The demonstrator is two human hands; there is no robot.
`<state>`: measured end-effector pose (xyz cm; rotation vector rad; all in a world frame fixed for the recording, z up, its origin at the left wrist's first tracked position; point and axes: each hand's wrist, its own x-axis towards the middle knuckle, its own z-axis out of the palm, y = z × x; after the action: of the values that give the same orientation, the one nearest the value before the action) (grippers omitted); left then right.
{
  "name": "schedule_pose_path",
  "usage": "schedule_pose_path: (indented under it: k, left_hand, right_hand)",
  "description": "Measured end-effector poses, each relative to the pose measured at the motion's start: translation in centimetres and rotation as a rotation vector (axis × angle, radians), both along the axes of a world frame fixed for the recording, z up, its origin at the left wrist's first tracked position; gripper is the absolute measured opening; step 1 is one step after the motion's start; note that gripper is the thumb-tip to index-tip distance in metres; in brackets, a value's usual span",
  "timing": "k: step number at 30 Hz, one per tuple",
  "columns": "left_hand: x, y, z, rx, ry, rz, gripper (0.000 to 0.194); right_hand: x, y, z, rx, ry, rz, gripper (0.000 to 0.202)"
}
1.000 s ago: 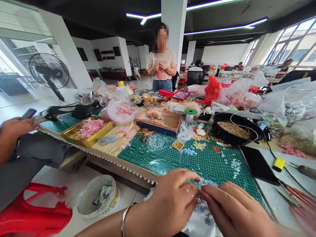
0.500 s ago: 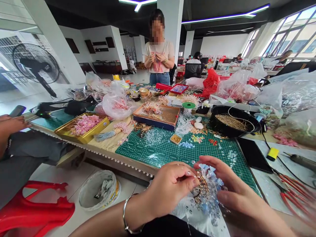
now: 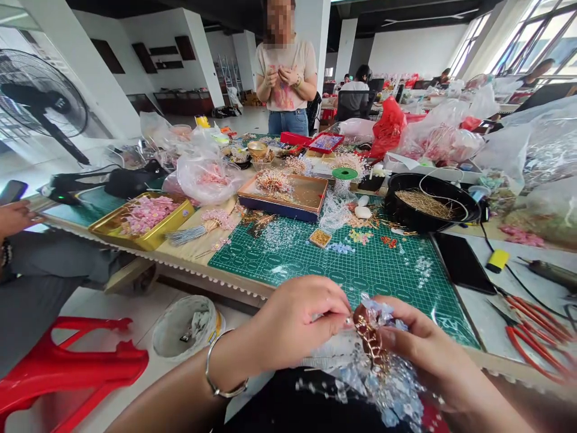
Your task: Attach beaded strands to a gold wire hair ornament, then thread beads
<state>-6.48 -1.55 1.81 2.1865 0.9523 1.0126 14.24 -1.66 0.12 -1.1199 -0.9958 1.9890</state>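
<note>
A hair ornament [image 3: 372,346] with a gold-coloured frame, pale blue flowers and clear beads hangs over my lap. My right hand [image 3: 426,346] is closed around its upper side, thumb in front, and some fingers are hidden behind the flowers. Beside the frame's left edge, my left hand [image 3: 302,319] pinches thumb and forefinger together. A small shiny bead [image 3: 348,321] shows at those fingertips; any thin wire there is too fine to make out. On the green cutting mat [image 3: 288,264] beyond my hands lie blue flower pieces [image 3: 341,248] and a small box of gold beads [image 3: 320,237].
A shallow box [image 3: 311,195], a gold tin [image 3: 157,237] of pink flowers and a black bowl [image 3: 406,222] stand on the table. Red-handled pliers [image 3: 532,337] lie at right. A bin [image 3: 187,337] and red stool [image 3: 90,373] are below. A person [image 3: 286,78] stands opposite.
The ornament has turned and tipped downward, so its gold frame faces me more. My left hand has drawn slightly left of it. The view has tilted down a little.
</note>
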Motion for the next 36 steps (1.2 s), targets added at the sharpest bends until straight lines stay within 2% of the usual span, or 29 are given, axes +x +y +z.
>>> schedule_pose_path:
  k: [3,6,9,14,18,21,24,27,29,32,34,36]
  left_hand:
    - [-0.1,0.4,-0.9,0.212,0.013,0.010,0.011]
    - [0.1,0.7,-2.4,0.260,-0.026,0.016,0.012]
    - [0.2,0.8,-3.7,0.144,-0.065,0.025,0.012]
    - [-0.4,0.6,-4.6,-0.117,-0.055,0.060,0.015]
    - [-1.7,0.2,-4.3,-0.233,0.008,0.082,0.017]
    - [-2.7,-0.2,-3.6,-0.290,0.048,0.112,0.017]
    - [-3.1,-0.7,-2.2,-0.254,0.057,0.157,0.015]
    - [-2.5,-1.0,-0.6,-0.186,0.057,0.053,0.018]
    - [-1.7,-1.0,0.0,-0.209,0.055,-0.039,0.020]
    - [-0.5,-0.6,0.4,-0.348,0.071,-0.113,0.019]
    - [0.0,-0.4,0.3,-0.473,0.063,-0.159,0.017]
    - [0.3,-0.4,0.0,-0.530,0.041,-0.194,0.014]
  right_hand:
    - [0.0,0.2,0.1,-0.036,0.027,0.034,0.029]
    - [-0.1,0.5,-0.1,-0.114,0.111,0.117,0.026]
    - [-0.2,0.7,-0.5,-0.153,0.186,0.184,0.024]
    - [0.3,0.6,-0.8,-0.110,0.159,0.113,0.024]
    - [0.9,0.3,-0.8,-0.091,0.138,0.032,0.026]
    - [1.2,0.2,-0.9,-0.110,0.135,0.090,0.024]
    - [1.2,0.0,-0.9,-0.136,0.083,0.150,0.023]
    - [0.8,-0.3,-0.6,-0.164,0.109,0.150,0.020]
    - [0.6,-0.6,-0.3,-0.171,0.089,0.134,0.017]
    - [0.4,-1.0,0.0,-0.162,0.016,0.152,0.019]
    - [0.5,-1.1,0.0,-0.165,-0.005,0.163,0.020]
    - [0.6,-1.3,-0.1,-0.170,-0.017,0.146,0.019]
